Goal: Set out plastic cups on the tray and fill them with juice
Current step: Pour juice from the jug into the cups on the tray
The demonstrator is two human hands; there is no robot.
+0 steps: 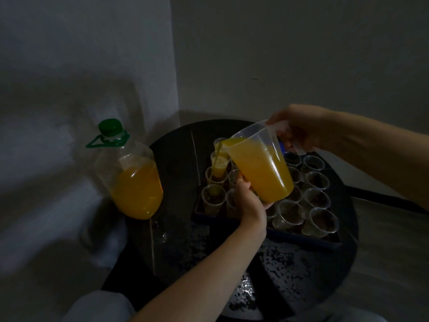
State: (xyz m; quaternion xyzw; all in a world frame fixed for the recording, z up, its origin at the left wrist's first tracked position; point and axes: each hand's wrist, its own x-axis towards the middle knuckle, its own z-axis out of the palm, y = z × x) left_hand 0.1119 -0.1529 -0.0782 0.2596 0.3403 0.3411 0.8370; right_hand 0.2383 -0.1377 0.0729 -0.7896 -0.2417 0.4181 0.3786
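Orange juice [262, 173] fills most of a clear plastic measuring jug [260, 145], which is held tilted between both hands above a dark blue rectangular tray [301, 239]. The right hand [299, 131] is clenched around the jug's handle at the upper right. The left hand [249, 198] grasps the jug's lower edge from beneath, with the thumb against its side wall.

From the spout, on the far side of the left hand, a thin stream of juice [216, 160] falls into a small clear plastic cup [218, 174] in the tray's left column. That cup is partly full, and the cups beyond it in the same column also hold juice. More clear plastic cups [316, 198] stand upright in close rows under the jug and below the right forearm. These look unfilled.

Well to the left of the left hand stands a large clear plastic bottle [132, 180] with a green screw cap and a green carry loop. It is about half full of juice. Tray and bottle both rest on a round dark table [176, 240]. Any print on the jug or bottle is too dim to read.
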